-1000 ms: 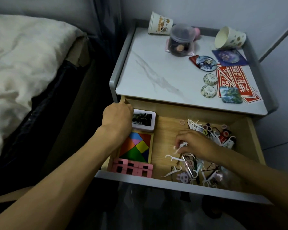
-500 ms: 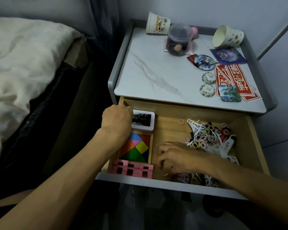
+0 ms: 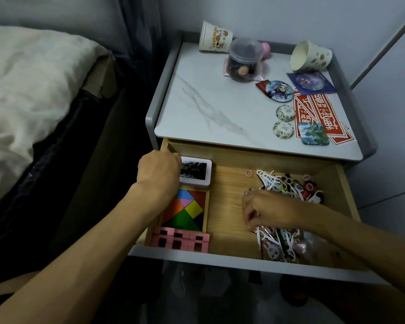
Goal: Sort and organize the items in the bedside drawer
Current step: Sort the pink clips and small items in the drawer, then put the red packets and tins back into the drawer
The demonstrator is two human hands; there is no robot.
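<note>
The wooden drawer [image 3: 229,202] of the bedside table is pulled open. Along its left side lie a white card box [image 3: 197,170], a coloured tangram tray [image 3: 187,210] and pink blocks [image 3: 180,240]. My left hand [image 3: 158,173] curls over the drawer's back left corner, beside the card box. My right hand [image 3: 267,210] is at the drawer's front middle, fingers curled down onto a heap of white floss picks [image 3: 275,243]. A second pile of picks and small hair rings [image 3: 288,185] lies at the back right.
On the marble tabletop [image 3: 211,106] stand two paper cups [image 3: 215,39], a clear lidded jar [image 3: 244,59], round badges [image 3: 283,120] and red stickers [image 3: 320,113]. A bed with a pale blanket [image 3: 26,97] is on the left. A loose pink ring [image 3: 248,173] lies on the drawer floor.
My right hand swept from the drawer's middle toward the front, dragging scattered floss picks into a heap at the front right. My left hand stayed on the back left corner.
</note>
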